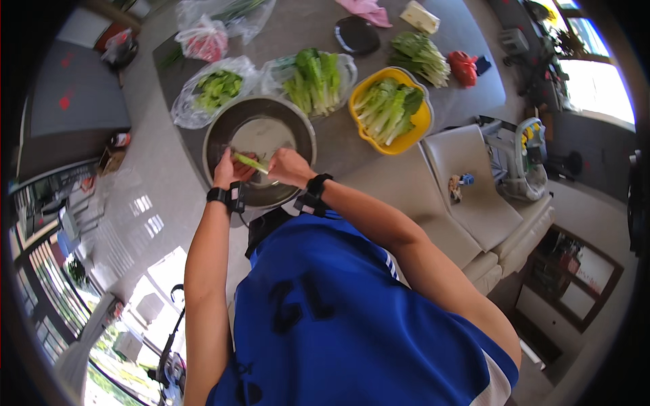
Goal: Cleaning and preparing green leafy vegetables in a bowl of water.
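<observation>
A large metal basin [209,137] stands at the table's near edge, with what looks like cloudy water in its bottom. Over it, my left hand [228,167] holds one end of a pale green vegetable stalk [248,161]. The other end is gripped by the closed fingers of my right hand [288,166]. Something brownish shows beside my left fingers, too blurred to name. Behind the basin, cut green leaves [219,90] lie in a clear plastic bag [185,109]. Leafy green heads [315,83] rest on another clear bag [348,68] to their right.
On the right, a yellow basket [388,148] holds leafy stalks [388,111]. Farther back are a bundle of greens [419,56], a red plastic bag [462,68], a black tray [357,35] and a pink cloth [368,11]. A beige sofa [469,188] borders the table's right side.
</observation>
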Available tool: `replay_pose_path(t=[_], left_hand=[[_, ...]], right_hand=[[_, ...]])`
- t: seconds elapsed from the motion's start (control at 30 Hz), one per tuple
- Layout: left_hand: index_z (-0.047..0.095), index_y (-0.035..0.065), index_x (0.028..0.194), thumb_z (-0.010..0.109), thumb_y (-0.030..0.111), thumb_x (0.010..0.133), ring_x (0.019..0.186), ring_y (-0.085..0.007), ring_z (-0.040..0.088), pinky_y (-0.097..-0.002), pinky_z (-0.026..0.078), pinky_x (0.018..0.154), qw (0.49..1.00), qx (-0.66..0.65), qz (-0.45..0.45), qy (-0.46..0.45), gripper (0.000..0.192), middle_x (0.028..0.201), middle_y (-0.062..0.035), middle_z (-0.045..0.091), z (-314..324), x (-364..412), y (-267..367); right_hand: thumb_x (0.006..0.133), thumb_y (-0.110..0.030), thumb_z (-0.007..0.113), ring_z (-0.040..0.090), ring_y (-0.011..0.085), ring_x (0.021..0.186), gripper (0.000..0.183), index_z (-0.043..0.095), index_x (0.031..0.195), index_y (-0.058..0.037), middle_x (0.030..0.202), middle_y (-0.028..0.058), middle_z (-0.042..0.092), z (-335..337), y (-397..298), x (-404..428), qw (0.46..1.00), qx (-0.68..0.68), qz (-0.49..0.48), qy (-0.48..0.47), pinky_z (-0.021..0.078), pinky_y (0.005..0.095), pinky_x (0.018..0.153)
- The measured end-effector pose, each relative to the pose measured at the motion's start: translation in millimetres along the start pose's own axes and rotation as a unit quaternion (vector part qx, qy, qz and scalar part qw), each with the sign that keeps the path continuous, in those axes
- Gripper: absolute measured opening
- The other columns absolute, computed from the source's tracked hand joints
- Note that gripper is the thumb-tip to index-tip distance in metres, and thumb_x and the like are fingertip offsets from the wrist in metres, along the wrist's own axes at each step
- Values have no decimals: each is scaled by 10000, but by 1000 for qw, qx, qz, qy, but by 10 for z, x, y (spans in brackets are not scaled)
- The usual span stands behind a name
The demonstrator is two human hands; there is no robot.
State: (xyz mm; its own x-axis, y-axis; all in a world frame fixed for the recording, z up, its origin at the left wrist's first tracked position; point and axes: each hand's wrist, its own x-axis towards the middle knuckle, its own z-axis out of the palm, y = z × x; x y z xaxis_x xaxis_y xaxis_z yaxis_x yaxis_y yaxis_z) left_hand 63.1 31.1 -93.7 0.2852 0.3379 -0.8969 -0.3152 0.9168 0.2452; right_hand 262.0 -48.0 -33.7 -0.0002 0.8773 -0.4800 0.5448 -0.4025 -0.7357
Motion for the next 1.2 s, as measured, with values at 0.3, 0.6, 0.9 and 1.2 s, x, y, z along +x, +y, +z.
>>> replay_pose_path(t=[0.3,0.6,0.9,1.2], left_hand=[[471,1,1233,500,447,953,1130,-316,557,-475,455,988,999,40,5,21,527,1204,-176,563,151,-88,32],[476,-7,1220,594,331,914,1055,-290,577,-471,506,898,993,111,18,15,471,1148,-170,586,156,-111,44],[510,8,1224,577,281,925,1015,-270,604,-436,513,873,992,120,36,7,411,1147,-164,599,206,-315,16],[584,27,1109,594,247,924,855,-199,648,-365,545,763,990,128,54,-9,288,993,-111,673,235,-533,13]], right_hand=[[658,-142,700,587,211,496,157,691,687,13,572,154,610,-519,190,-190,979,152,-92,96,465,310,502],[780,-156,717,572,104,566,192,698,781,35,682,63,660,-1743,688,-460,854,423,70,296,441,240,510],[779,-202,654,671,301,643,192,719,829,-28,697,177,666,-1524,610,-113,898,51,-18,437,513,361,604],[787,-249,664,668,388,839,267,701,852,7,870,234,679,-1069,366,734,955,-158,89,234,544,455,757]])
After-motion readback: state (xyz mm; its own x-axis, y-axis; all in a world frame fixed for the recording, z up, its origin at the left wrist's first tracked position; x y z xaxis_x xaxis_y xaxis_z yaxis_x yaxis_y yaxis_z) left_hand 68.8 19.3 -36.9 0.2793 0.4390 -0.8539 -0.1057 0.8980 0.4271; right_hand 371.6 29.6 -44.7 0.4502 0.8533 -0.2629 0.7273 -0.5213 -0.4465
